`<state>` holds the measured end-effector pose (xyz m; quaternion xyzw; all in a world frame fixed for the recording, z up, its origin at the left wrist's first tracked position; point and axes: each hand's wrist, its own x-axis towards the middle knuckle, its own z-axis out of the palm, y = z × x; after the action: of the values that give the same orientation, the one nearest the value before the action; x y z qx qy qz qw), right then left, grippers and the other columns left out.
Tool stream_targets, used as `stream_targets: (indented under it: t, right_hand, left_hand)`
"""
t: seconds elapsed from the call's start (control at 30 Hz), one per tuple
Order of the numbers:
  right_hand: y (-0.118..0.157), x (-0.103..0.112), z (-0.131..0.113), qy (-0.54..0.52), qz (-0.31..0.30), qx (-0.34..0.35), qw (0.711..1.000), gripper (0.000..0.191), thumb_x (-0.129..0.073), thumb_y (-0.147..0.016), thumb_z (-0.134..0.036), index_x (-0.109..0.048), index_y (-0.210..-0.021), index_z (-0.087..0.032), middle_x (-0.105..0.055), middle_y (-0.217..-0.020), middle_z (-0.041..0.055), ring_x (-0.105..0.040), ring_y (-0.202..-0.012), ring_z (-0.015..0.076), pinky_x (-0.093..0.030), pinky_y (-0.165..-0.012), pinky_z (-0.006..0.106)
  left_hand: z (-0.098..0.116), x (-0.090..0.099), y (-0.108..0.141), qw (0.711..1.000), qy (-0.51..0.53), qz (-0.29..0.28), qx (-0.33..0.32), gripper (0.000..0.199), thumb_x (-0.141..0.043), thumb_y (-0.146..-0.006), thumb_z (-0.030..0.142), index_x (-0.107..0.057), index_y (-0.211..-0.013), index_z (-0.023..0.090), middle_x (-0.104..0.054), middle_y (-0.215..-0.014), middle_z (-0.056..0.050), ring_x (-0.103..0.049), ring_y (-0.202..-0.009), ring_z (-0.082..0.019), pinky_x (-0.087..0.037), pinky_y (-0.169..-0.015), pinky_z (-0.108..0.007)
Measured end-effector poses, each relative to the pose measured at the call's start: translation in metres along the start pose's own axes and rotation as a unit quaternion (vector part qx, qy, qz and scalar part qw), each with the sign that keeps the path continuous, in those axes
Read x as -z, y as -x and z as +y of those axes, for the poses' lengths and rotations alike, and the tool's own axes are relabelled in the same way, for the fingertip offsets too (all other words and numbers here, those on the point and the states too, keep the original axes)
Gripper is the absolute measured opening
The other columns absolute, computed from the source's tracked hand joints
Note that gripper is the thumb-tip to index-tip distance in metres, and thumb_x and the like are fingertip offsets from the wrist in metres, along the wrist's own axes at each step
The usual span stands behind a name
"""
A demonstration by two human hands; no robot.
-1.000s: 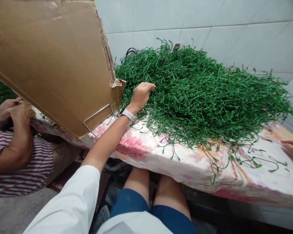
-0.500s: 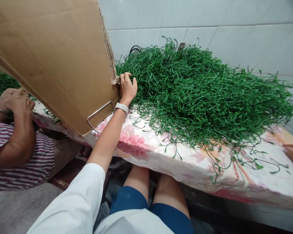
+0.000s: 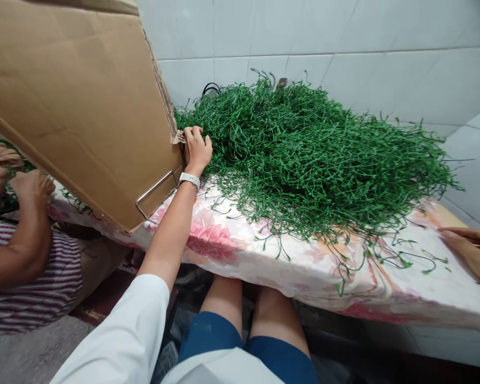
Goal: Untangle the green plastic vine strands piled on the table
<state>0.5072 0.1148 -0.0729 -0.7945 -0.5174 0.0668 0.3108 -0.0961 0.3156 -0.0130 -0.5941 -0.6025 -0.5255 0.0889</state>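
Note:
My left hand [image 3: 198, 150], with a white watch band at the wrist, is at the torn right edge of a tall brown cardboard sheet [image 3: 92, 106]. Its fingers are bent round that edge beside a ragged paper flap [image 3: 178, 137]; the fingertips are hidden. Close to the thumb lies a large heap of thin green stems with small buds [image 3: 304, 160]. A bent metal wire bracket [image 3: 156, 189] stands at the foot of the cardboard. My right hand is out of view.
A floral cloth [image 3: 216, 240] covers the long table, with loose stems near its front edge. Left of the cardboard, a person in a striped shirt [image 3: 28, 282] works with both hands. Another person's hand [image 3: 468, 250] rests at the far right. White tiled wall [image 3: 384, 74] stands behind.
The whole view has shifted slightly, showing more of the hand at the right. My left hand stays at the cardboard's edge. The person on the left has moved their hands apart.

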Motion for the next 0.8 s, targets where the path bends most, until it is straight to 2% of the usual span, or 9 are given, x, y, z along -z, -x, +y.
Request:
stream_targets:
  t: [0.1,0.17,0.23,0.33,0.43,0.53,0.63,0.73,0.8]
  right_hand:
    - [0.029,0.013,-0.05,-0.005,-0.01,-0.063,0.998,0.019,-0.059,-0.059,-0.046,-0.057,-0.076,-0.039,-0.065,-0.083,0.0186,-0.053,-0.066,0.0301,-0.034,-0.065,0.046]
    - [0.037,0.018,-0.069,-0.019,-0.012,-0.073,0.997,0.018,-0.061,-0.055,-0.043,-0.056,-0.072,-0.039,-0.062,-0.077,0.0155,-0.053,-0.067,0.0312,-0.035,-0.067,0.046]
    - [0.035,0.019,-0.073,-0.044,-0.01,-0.068,0.997,0.018,-0.062,-0.053,-0.042,-0.058,-0.07,-0.039,-0.063,-0.076,0.0136,-0.055,-0.068,0.032,-0.039,-0.07,0.047]
    - [0.023,0.014,-0.06,-0.069,0.015,-0.072,0.995,0.017,-0.063,-0.046,-0.039,-0.061,-0.063,-0.039,-0.065,-0.074,0.0112,-0.058,-0.068,0.0337,-0.045,-0.072,0.05]
    - [0.012,0.012,-0.05,-0.062,0.133,-0.059,0.987,0.013,-0.058,-0.046,-0.038,-0.054,-0.059,-0.038,-0.064,-0.072,0.0125,-0.062,-0.071,0.038,-0.048,-0.073,0.054]
    - [0.005,0.017,-0.069,-0.03,0.251,0.016,0.967,0.01,-0.054,-0.056,-0.04,-0.048,-0.063,-0.036,-0.066,-0.074,0.0161,-0.064,-0.072,0.0391,-0.05,-0.077,0.055]
    - [-0.005,0.024,-0.13,-0.037,0.208,0.113,0.971,0.009,-0.056,-0.065,-0.04,-0.055,-0.07,-0.033,-0.075,-0.087,0.0184,-0.069,-0.075,0.0351,-0.055,-0.077,0.052]
    - [-0.026,0.016,-0.222,-0.039,0.132,0.233,0.963,0.014,-0.055,-0.077,-0.038,-0.063,-0.079,-0.027,-0.078,-0.096,0.0197,-0.073,-0.086,0.0327,-0.056,-0.085,0.049]
    - [-0.05,-0.002,-0.288,-0.02,0.098,0.282,0.954,0.02,-0.056,-0.086,-0.039,-0.067,-0.083,-0.023,-0.079,-0.099,0.0163,-0.073,-0.093,0.0295,-0.055,-0.091,0.045]
  left_hand:
    - [0.001,0.002,-0.001,1.0,0.01,-0.003,0.005,0.019,-0.062,-0.094,0.015,-0.055,-0.112,0.017,-0.051,-0.131,-0.021,-0.054,-0.135,-0.034,-0.038,-0.121,-0.051]
    - [0.002,0.004,-0.001,1.0,0.02,-0.002,0.005,0.017,-0.062,-0.094,0.016,-0.056,-0.11,0.017,-0.052,-0.132,-0.021,-0.055,-0.134,-0.034,-0.038,-0.121,-0.052]
    - [0.006,0.008,0.0,1.0,0.012,-0.014,0.007,0.016,-0.06,-0.095,0.018,-0.057,-0.111,0.017,-0.053,-0.132,-0.022,-0.057,-0.131,-0.034,-0.041,-0.119,-0.051]
    - [0.019,0.016,0.005,0.996,-0.056,-0.062,0.019,0.021,-0.054,-0.099,0.025,-0.06,-0.117,0.015,-0.056,-0.133,-0.022,-0.059,-0.127,-0.034,-0.044,-0.114,-0.049]
    - [0.038,0.022,0.017,0.981,-0.162,-0.104,0.012,0.031,-0.046,-0.103,0.032,-0.062,-0.121,0.013,-0.061,-0.132,-0.022,-0.055,-0.129,-0.038,-0.043,-0.112,-0.052]
    - [0.055,0.023,0.031,0.965,-0.227,-0.122,-0.039,0.037,-0.043,-0.103,0.034,-0.064,-0.122,0.011,-0.063,-0.133,-0.024,-0.052,-0.129,-0.043,-0.042,-0.107,-0.058]
    - [0.067,0.018,0.042,0.961,-0.219,-0.137,-0.1,0.038,-0.041,-0.103,0.03,-0.063,-0.126,0.009,-0.059,-0.141,-0.025,-0.052,-0.13,-0.041,-0.04,-0.106,-0.056]
    - [0.073,0.011,0.048,0.96,-0.179,-0.145,-0.159,0.042,-0.037,-0.105,0.028,-0.06,-0.137,0.012,-0.051,-0.155,-0.023,-0.046,-0.14,-0.038,-0.035,-0.111,-0.054]
    - [0.073,0.007,0.051,0.957,-0.148,-0.156,-0.195,0.043,-0.036,-0.106,0.029,-0.059,-0.139,0.014,-0.052,-0.155,-0.022,-0.045,-0.142,-0.037,-0.033,-0.112,-0.053]
